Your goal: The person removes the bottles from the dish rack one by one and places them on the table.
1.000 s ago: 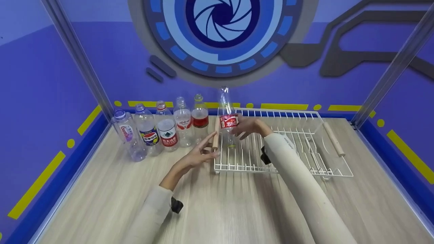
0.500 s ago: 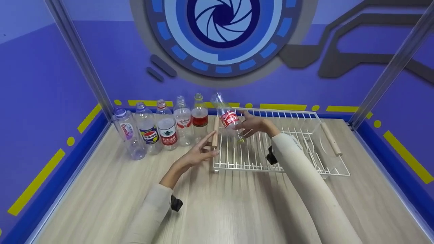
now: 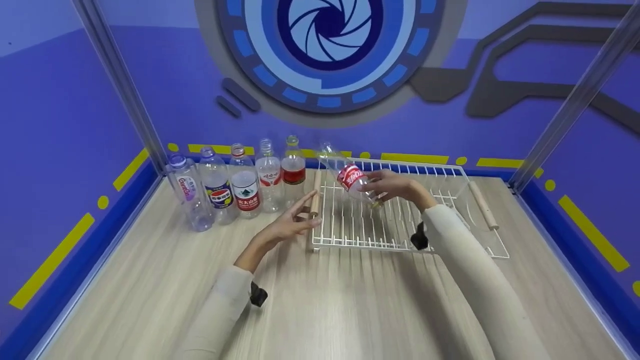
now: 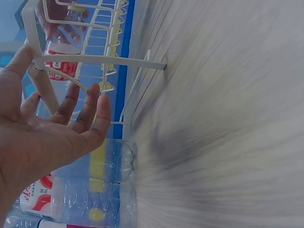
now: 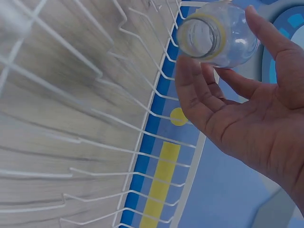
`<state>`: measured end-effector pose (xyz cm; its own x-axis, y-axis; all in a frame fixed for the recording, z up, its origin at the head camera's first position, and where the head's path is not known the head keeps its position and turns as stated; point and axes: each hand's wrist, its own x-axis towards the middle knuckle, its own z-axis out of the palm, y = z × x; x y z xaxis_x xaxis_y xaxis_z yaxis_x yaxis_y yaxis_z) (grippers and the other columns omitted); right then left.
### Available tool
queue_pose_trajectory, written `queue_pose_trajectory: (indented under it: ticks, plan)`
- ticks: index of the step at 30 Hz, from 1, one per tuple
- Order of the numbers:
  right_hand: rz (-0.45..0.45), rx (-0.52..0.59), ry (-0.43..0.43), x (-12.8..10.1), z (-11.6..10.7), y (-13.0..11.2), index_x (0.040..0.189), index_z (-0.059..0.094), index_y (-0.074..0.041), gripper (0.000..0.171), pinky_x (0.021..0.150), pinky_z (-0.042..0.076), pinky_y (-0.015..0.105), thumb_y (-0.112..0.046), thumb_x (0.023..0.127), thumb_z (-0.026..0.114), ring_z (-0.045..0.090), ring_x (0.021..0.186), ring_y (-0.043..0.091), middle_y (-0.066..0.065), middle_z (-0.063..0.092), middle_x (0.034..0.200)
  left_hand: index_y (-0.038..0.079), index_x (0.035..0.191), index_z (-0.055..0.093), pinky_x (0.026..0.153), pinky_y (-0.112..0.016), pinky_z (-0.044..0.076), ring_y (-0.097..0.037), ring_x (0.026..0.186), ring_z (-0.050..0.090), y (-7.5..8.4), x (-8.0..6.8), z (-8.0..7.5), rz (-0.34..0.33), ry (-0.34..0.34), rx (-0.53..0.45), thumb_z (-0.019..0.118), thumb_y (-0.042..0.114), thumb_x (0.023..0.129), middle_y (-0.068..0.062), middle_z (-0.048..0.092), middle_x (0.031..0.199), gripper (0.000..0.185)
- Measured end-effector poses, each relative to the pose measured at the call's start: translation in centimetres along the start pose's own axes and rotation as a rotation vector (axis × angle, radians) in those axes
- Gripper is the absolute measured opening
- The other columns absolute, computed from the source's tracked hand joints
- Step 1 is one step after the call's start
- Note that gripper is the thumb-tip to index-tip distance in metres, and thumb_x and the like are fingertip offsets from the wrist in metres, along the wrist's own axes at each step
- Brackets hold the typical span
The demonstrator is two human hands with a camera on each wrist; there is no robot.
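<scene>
My right hand holds a clear plastic bottle with a red label over the rack. The bottle is tilted, base toward the upper left, its uncapped mouth with a yellow ring down by my palm. In the right wrist view that mouth faces the camera, and fingers and thumb flank the bottle. My left hand rests at the wooden handle on the left end of the white wire dish rack. Seen from the left wrist, its fingers spread loosely, with the thumb against the rack's corner.
Several uncapped bottles stand in a row left of the rack, from a purple-tinted bottle to a red-labelled bottle. A second wooden handle sits on the rack's right end. Blue panels enclose the wooden table.
My right hand has moved right over the rack, tipping the bottle from nearly upright to a slant with its base leaning left. My left hand stays at the handle.
</scene>
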<state>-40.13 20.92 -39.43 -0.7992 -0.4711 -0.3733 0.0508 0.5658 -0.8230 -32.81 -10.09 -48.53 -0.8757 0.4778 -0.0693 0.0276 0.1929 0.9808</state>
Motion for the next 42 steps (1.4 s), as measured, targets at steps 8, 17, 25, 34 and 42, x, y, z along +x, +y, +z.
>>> queue_pose_trajectory:
  ticks: [8, 17, 25, 34, 42]
  plan:
    - [0.0, 0.1, 0.068, -1.6, 0.1, 0.9, 0.154, 0.039, -0.005, 0.061, 0.066, 0.059, 0.024, -0.022, 0.102, 0.064, 0.068, 0.082, 0.012, 0.008, 0.069, 0.109, 0.036, 0.164, 0.019, 0.1, -0.052, 0.05, -0.03, 0.121, 0.054, -0.1, 0.0, 0.3, 0.023, -0.012, 0.0, 0.069, 0.027, 0.098, -0.022, 0.04, 0.152, 0.083]
    - [-0.072, 0.247, 0.204, -3.7, -0.2, 1.2, 0.153, 0.037, -0.002, 0.066, 0.089, 0.061, 0.035, -0.026, 0.1, 0.067, 0.074, 0.095, 0.015, 0.023, 0.055, 0.143, 0.033, 0.164, 0.018, 0.092, -0.043, 0.05, -0.026, 0.117, 0.053, 0.0, 0.1, 0.4, 0.03, -0.022, -0.027, 0.068, 0.023, 0.099, -0.021, 0.04, 0.149, 0.082]
    - [-0.169, 0.402, 0.292, -5.7, -1.2, 3.1, 0.155, 0.037, -0.001, 0.064, 0.09, 0.061, 0.036, -0.021, 0.101, 0.065, 0.077, 0.092, 0.017, 0.003, 0.071, 0.114, 0.033, 0.164, 0.018, 0.094, -0.043, 0.05, -0.025, 0.117, 0.054, -0.4, 0.1, 0.3, 0.036, -0.021, -0.033, 0.067, 0.025, 0.1, -0.02, 0.042, 0.147, 0.081]
    - [-0.241, 0.475, 0.253, -7.3, -2.0, 4.7, 0.152, 0.043, -0.008, 0.066, 0.098, 0.057, 0.042, -0.005, 0.093, 0.073, 0.073, 0.107, 0.026, 0.011, 0.057, 0.129, 0.035, 0.163, 0.023, 0.109, -0.058, 0.044, -0.033, 0.126, 0.052, -0.1, -0.1, 0.2, 0.038, 0.018, -0.006, 0.069, 0.024, 0.098, -0.021, 0.046, 0.148, 0.08]
    - [-0.289, 0.353, 0.2, -7.9, -1.7, 5.0, 0.153, 0.043, -0.005, 0.072, 0.099, 0.056, 0.041, 0.0, 0.089, 0.075, 0.067, 0.112, 0.021, 0.009, 0.052, 0.142, 0.028, 0.162, 0.029, 0.105, -0.044, 0.049, -0.033, 0.129, 0.052, 0.5, -0.5, 0.5, 0.076, 0.085, 0.033, 0.071, 0.021, 0.097, -0.019, 0.055, 0.141, 0.078]
